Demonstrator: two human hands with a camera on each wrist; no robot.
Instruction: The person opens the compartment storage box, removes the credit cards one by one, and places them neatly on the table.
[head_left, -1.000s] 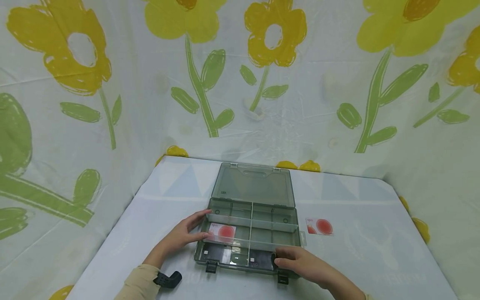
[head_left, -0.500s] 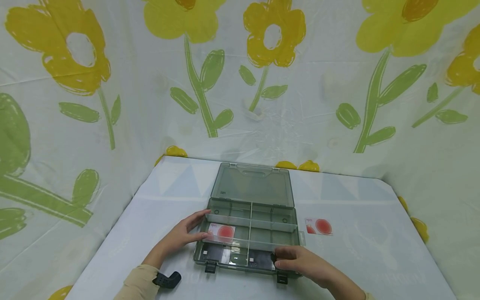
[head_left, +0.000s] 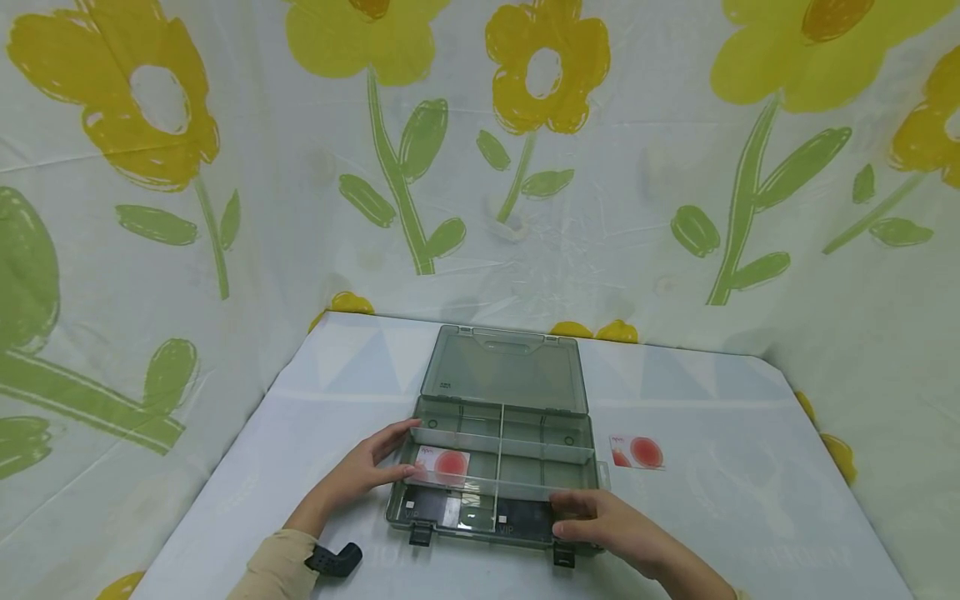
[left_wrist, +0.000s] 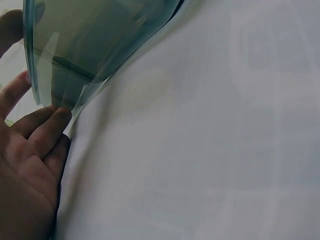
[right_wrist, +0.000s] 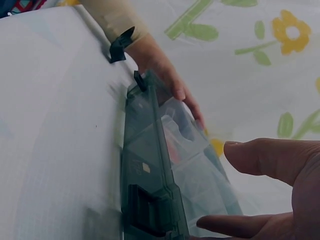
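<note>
A translucent grey-green divided box (head_left: 551,475) stands on the table with its lid (head_left: 510,371) laid back. Along its left side, my left hand (head_left: 366,467) touches the rim and outer wall with spread, fairly straight fingers. My right hand (head_left: 611,527) reaches over the front right corner, thumb and fingers apart with nothing between them. Just left of those fingertips, a dark card marked VIP (head_left: 521,518) lies in the front right compartment. Another dark card (head_left: 429,506) is in the front left compartment. A white card with a red circle (head_left: 442,464) lies in the middle left one.
A second red-and-white card (head_left: 637,452) lies on the white table (head_left: 720,508), right of the box. Two black latches (head_left: 421,534) hang from the box's front. A flower-printed cloth (head_left: 615,183) encloses the back and sides. A black strap (head_left: 335,560) sits at the left wrist.
My right fingers have come off the dark card's right end, which was dark and raised beside the thumb; the card now lies flat. The left hand keeps its place on the box.
</note>
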